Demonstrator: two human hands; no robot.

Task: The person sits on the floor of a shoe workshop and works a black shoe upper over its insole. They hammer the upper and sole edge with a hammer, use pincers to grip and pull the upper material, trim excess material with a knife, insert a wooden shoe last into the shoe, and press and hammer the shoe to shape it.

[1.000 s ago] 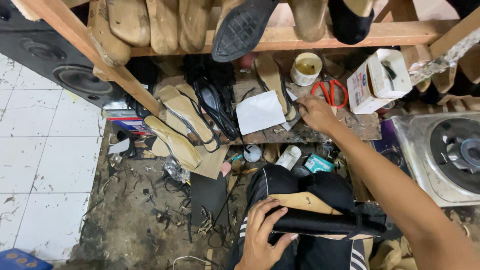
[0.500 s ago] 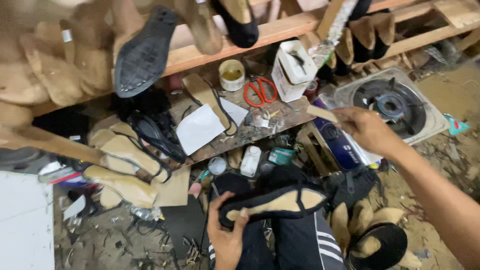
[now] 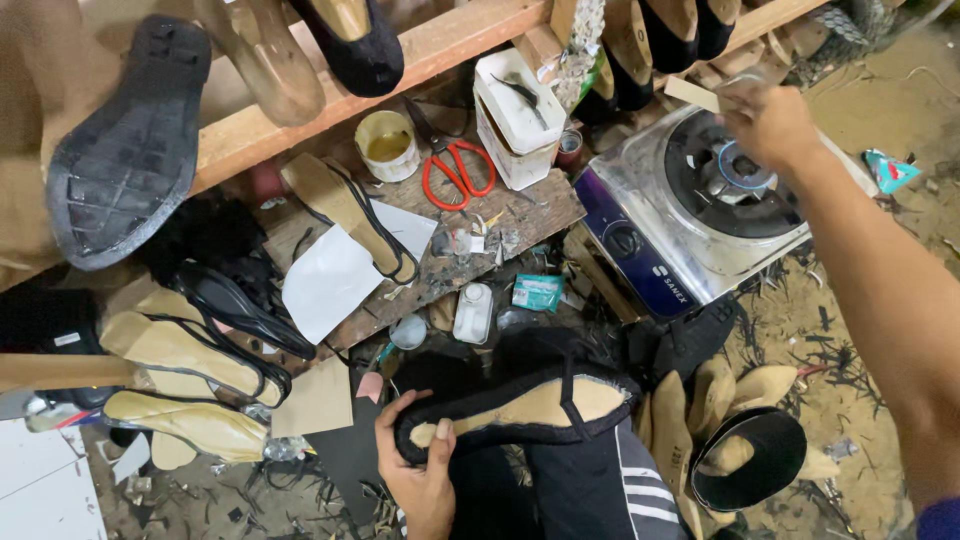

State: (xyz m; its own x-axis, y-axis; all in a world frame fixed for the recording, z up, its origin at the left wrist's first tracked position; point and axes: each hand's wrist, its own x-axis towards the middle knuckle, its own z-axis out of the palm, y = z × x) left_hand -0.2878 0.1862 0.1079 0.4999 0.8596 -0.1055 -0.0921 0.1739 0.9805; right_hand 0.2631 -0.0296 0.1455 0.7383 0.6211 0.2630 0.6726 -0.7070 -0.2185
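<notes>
A black shoe upper on its last (image 3: pixel 520 410), pale sole side up, is clamped at its heel end by the left hand (image 3: pixel 420 470), thumb on top and fingers curled beneath; it lies across the lap, at six o'clock in the view. The right hand (image 3: pixel 770 125) is raised at two o'clock, over the gas stove (image 3: pixel 690 210), its fingers pinched together on a thin pale strip (image 3: pixel 695 93) that looks like a flat stick; what it is exactly cannot be told.

At twelve o'clock from the lasted shoe, a low wooden desk (image 3: pixel 540 215) carries red-handled scissors (image 3: pixel 455 170), a small tub of yellowish glue (image 3: pixel 387 145), a white rectangular container (image 3: pixel 515 120), a sheet of white paper (image 3: pixel 330 280) and a strappy tan sandal (image 3: pixel 350 215). More tan insoles with black straps (image 3: pixel 190 350) are stacked at nine o'clock. A wooden rack (image 3: pixel 300 110) with lasts and a black outsole (image 3: pixel 125 150) runs along the top.

The step in hand appears to be warming the strip at the burner while the shoe is steadied. The next move would seem to call for the strip being brought down to the upturned sole and the shoe being kept level in the left grip.
</notes>
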